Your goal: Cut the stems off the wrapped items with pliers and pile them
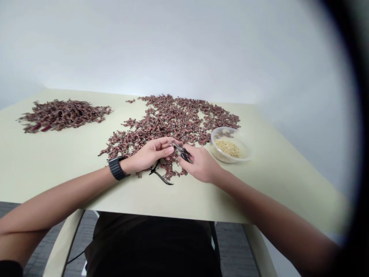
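My right hand (201, 162) is wrapped round small black-handled pliers (183, 152), whose metal tips point left to my left hand's fingertips. My left hand (152, 153), with a black watch on the wrist, is closed in a pinch; what it holds is too small to name. Both hands are over the near part of a wide spread of small reddish-brown pieces (173, 115). Just below my left hand, a second black-handled tool (160, 177) lies on the table. To the right of my right hand stands a clear round bowl (217, 154) with small gold-coloured bits inside.
On the left of the pale yellow table (69, 154) lies a separate heap of similar brown pieces (67, 114), with two dark red items (46, 127) at its near edge. A pale wall stands behind the table.
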Available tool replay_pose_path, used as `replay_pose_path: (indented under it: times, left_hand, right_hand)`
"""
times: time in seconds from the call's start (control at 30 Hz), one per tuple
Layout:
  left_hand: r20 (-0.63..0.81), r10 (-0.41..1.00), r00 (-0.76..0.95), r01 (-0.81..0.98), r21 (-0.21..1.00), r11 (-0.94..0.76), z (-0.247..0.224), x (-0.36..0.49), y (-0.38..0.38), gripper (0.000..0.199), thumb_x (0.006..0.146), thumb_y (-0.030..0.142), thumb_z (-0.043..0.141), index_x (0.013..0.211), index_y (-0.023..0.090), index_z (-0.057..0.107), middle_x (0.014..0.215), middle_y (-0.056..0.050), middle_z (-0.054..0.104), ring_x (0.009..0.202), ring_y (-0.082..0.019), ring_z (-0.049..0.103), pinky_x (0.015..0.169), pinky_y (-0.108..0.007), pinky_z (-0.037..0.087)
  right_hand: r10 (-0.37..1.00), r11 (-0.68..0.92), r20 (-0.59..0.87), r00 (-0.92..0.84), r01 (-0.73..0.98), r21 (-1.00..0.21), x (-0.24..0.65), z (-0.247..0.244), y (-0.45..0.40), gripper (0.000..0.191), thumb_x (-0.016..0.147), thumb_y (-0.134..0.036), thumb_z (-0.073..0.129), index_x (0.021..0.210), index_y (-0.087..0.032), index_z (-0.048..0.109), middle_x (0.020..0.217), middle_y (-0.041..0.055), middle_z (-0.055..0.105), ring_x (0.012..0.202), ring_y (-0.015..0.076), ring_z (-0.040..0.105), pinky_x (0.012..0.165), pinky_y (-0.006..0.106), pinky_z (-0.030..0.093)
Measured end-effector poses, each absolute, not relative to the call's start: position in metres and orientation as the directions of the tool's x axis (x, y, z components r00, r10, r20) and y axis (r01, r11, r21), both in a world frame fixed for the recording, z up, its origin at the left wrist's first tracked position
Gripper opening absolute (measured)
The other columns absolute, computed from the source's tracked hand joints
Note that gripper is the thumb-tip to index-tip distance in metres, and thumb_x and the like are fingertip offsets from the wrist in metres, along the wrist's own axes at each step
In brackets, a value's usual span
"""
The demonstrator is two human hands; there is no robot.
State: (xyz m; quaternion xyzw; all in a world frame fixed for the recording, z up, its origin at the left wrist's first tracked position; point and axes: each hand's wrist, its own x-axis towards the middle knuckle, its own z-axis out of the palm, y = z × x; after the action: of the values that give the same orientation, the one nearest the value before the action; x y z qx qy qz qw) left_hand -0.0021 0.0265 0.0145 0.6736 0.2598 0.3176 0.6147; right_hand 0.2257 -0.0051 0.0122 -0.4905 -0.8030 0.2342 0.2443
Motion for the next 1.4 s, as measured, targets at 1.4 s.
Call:
replay_pose_path:
  times: [1.4]
  left_hand:
    - [0.174, 0.791, 0.587, -0.079, 0.984, -0.157, 0.01, 0.003, 0.024, 0.041, 0.096, 0.04, 0.068, 0.132, 0.021, 0.067, 0.125, -0.011, 0.069, 0.095, -0.015, 0.066, 0.086, -0.03, 0.056]
  right_hand:
    - [0.892, 0.406, 0.124, -0.434, 0.65, -0.643, 0.23, 0.016, -0.001, 0.018, 0.094, -0.038, 0.057, 0.086, -0.022, 0.055, 0.068, -0.004, 0.057, 0.059, 0.0129, 0.045, 0.059, 0.029, 0.028]
